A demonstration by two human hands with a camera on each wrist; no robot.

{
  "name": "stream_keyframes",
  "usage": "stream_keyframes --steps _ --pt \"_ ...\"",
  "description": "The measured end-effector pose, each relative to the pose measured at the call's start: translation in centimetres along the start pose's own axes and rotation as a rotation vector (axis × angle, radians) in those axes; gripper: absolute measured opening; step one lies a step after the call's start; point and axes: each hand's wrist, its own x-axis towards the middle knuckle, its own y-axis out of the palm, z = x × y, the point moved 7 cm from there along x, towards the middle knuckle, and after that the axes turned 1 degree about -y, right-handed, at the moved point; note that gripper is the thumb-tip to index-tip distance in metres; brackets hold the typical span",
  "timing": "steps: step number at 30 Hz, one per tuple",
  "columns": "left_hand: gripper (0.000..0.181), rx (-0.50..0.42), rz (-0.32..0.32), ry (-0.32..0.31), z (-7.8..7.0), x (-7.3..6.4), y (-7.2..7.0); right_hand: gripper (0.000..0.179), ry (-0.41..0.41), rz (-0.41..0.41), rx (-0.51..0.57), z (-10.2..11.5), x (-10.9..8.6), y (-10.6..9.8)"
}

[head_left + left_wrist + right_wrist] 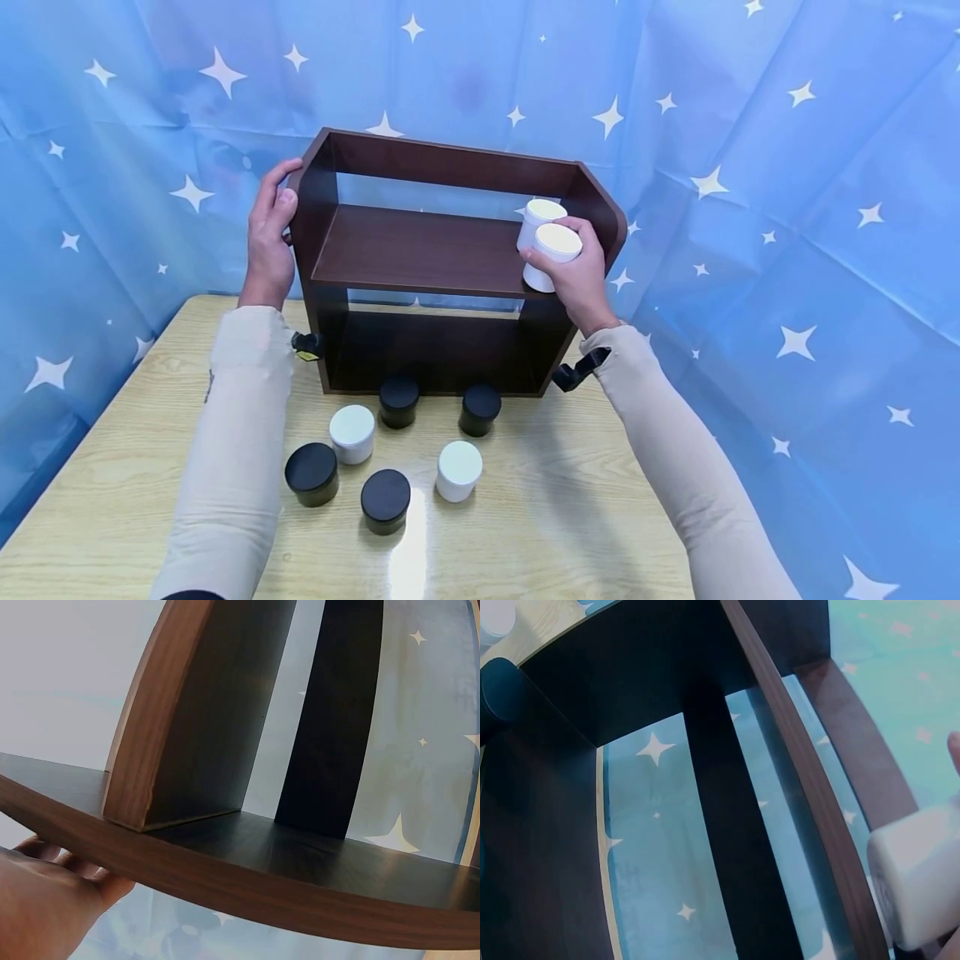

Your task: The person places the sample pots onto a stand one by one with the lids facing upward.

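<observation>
At the right end of the upper board of a dark brown two-tier shelf [420,246], my right hand [583,271] grips a white lidded jar [558,240], thumb on one side and fingers on the other. Just behind it stands a second white jar [542,212]. The held jar [919,874] also shows at the right edge of the right wrist view. My left hand [272,237] rests against the outer face of the shelf's left side panel [315,208]. In the left wrist view, fingers [112,886] touch that panel from outside.
On the wooden table [150,467] before the shelf stand two white jars, one left [352,433] and one right [458,471]. Several black-lidded jars, such as one at the far left [312,473], stand around them. A blue star-patterned curtain [750,250] hangs behind.
</observation>
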Motion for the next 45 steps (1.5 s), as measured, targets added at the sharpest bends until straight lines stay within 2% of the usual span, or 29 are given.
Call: stream_keyframes --steps 6,15,21,31,45 --pt "0.045 -0.004 -0.002 0.001 0.7 0.4 -0.1 0.067 -0.004 -0.042 -0.025 -0.2 0.1 0.0" --pt "0.045 -0.007 0.000 0.005 -0.1 -0.1 0.0 0.071 0.024 -0.098 -0.087 -0.4 0.0 0.3" --pt "0.045 0.001 -0.004 -0.001 0.2 0.0 -0.1 0.073 0.050 -0.133 -0.122 -0.5 0.0 0.3" --pt "0.045 0.005 0.002 -0.007 -0.8 -0.5 0.1 0.075 0.071 -0.152 -0.165 -0.7 0.2 0.4" --pt "0.045 -0.002 0.002 -0.001 -0.7 -0.4 0.2 0.078 0.083 -0.172 -0.181 -0.9 0.3 0.5"
